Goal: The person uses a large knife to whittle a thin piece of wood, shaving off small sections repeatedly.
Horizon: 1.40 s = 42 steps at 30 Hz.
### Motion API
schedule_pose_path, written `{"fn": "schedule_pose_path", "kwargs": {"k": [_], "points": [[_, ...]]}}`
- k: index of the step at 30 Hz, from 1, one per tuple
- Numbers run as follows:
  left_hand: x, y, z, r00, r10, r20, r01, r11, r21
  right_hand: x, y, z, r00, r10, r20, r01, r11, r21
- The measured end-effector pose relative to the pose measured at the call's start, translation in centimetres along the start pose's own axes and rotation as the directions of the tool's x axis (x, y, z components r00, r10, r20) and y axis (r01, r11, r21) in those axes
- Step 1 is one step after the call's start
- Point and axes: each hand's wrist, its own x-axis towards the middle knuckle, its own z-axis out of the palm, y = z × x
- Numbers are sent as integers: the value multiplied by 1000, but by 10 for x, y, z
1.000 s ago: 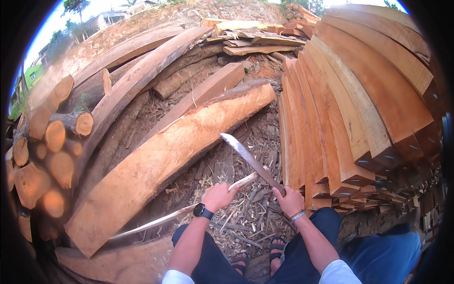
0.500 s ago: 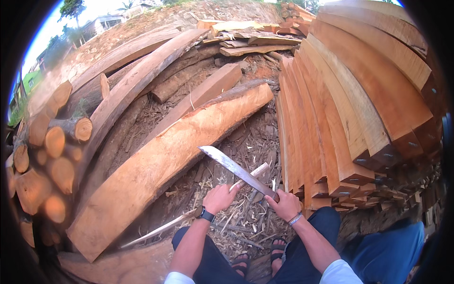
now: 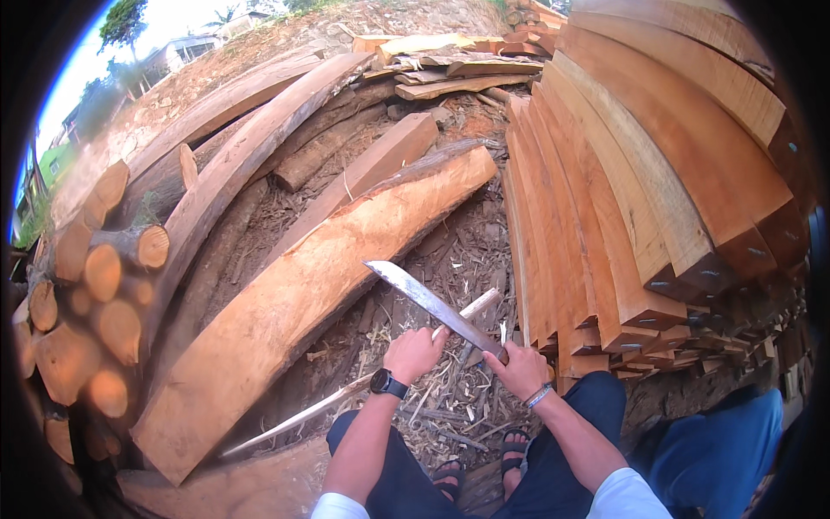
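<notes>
Thin pale stick [image 3: 363, 394]: one, long and slender, looks light and a bit whippy, probably smooth where the bark is off. It runs from low left of the left hand [image 3: 415, 353] up past it to a cut end at upper right. Left grip is clamped round it about two thirds along; holding close to the cut looks right, since the far end would flex.

Machete [image 3: 432, 304]: one, stiff steel blade, sharp, weight forward by the look of it. Right hand [image 3: 521, 368] is closed tight on the handle, and the blade angles up-left, crossing over the stick just beside the left hand's knuckles.

Below both grips: wood chips and shavings [image 3: 450, 406] on the ground, two sandalled feet.

Left of the left grip: one big half-round slab [image 3: 320, 294], heavy, then a pile of cut logs [image 3: 95, 294].

Right of the right grip: stack of sawn planks [image 3: 640, 190], too many to count exactly.
</notes>
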Motion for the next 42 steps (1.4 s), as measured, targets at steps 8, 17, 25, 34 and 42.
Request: {"fn": "schedule_pose_path", "kwargs": {"k": [8,17,25,34,42], "points": [[-10,-10,-6,999,-30,-30,33,996,84,8,13,-5,977,212,4,-211,974,80],[-16,-16,-5,998,2,-61,6,991,133,10,12,-3,983,180,47,-182,983,36],[-5,-42,-9,988,-124,-92,119,991,-62,14,20,2,963,269,-5,-241,871,428],[9,-65,-13,984,-153,88,176,847,-502,7,27,13,981,185,-59,-123,827,549],[7,-51,-11,986,-156,57,165,957,-237,-4,5,4,993,18,118,-52,955,291]]}}
